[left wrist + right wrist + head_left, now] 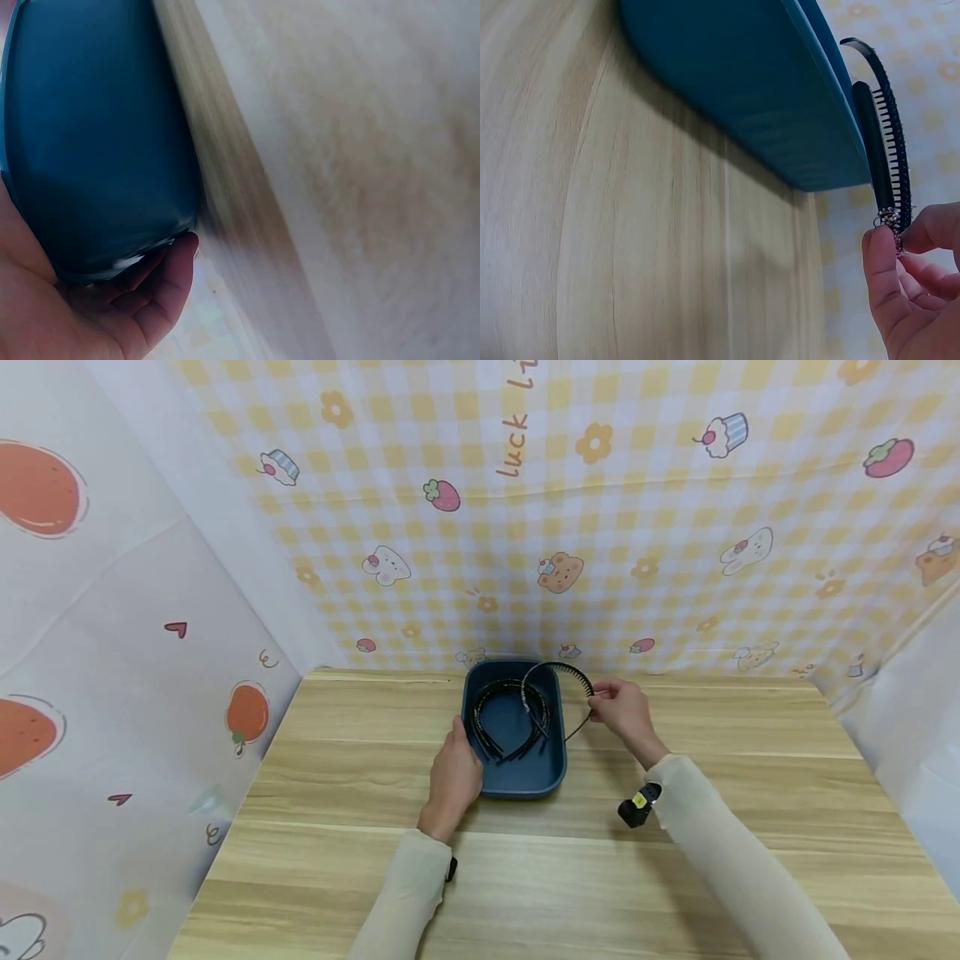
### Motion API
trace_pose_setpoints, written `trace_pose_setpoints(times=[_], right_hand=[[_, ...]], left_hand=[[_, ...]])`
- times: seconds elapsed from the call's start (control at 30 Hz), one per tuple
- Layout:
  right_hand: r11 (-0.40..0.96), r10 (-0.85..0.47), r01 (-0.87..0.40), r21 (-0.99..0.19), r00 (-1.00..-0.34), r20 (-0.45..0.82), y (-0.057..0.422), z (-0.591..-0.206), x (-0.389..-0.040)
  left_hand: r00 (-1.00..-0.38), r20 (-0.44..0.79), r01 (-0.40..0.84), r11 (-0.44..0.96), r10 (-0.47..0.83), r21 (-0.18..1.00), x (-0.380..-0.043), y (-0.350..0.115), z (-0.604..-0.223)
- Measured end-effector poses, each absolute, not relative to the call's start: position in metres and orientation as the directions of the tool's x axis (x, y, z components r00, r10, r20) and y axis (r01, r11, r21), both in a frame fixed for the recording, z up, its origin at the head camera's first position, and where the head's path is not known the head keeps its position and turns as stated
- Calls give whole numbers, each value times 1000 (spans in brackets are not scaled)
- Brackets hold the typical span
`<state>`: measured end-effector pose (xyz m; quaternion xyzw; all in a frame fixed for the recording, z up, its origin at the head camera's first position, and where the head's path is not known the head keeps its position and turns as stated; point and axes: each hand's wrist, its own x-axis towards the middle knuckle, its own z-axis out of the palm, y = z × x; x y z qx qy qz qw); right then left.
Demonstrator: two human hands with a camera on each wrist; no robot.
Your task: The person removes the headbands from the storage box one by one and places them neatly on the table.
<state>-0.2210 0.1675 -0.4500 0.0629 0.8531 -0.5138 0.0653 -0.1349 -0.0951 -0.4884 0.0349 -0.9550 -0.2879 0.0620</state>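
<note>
A dark blue plastic bin (pixel 522 781) with rounded corners sits on the wooden table. Along its left wall, my left hand (pixel 456 768) holds it; in the left wrist view the fingers bend round the bin's outside. Several black headbands (pixel 477 717) lie nested inside, their ends toward me. My right hand (pixel 624 710), beside the bin's right edge, pinches another black headband (pixel 874 142) between thumb and fingers. This one has comb teeth along its inner side and small shiny beads near the pinched part. It is raised and overlaps the bin's right rim in the head view.
The table (pixel 712 835) has light wood grain and ends at the back against a yellow checked cloth (pixel 487 543) with cartoon prints. White printed sheets hang at the left and right. A small black device (pixel 637 806) is strapped at the right wrist.
</note>
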Motion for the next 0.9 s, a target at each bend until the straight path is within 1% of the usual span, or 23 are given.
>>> trace_pose_setpoints(times=[0.23, 0.63, 0.9], right_hand=[[466, 59, 201, -862, -979, -196, 176, -451, -223], [462, 77, 198, -864, -980, -184, 191, -456, -223], [474, 84, 198, -858, -980, -180, 199, -456, -221]], left_hand=[[-991, 87, -35, 827, -100, 561, -135, -96, -489], [-992, 69, -50, 829, -106, 557, -136, -96, -488], [-992, 92, -24, 833, -90, 553, -135, -96, -489]])
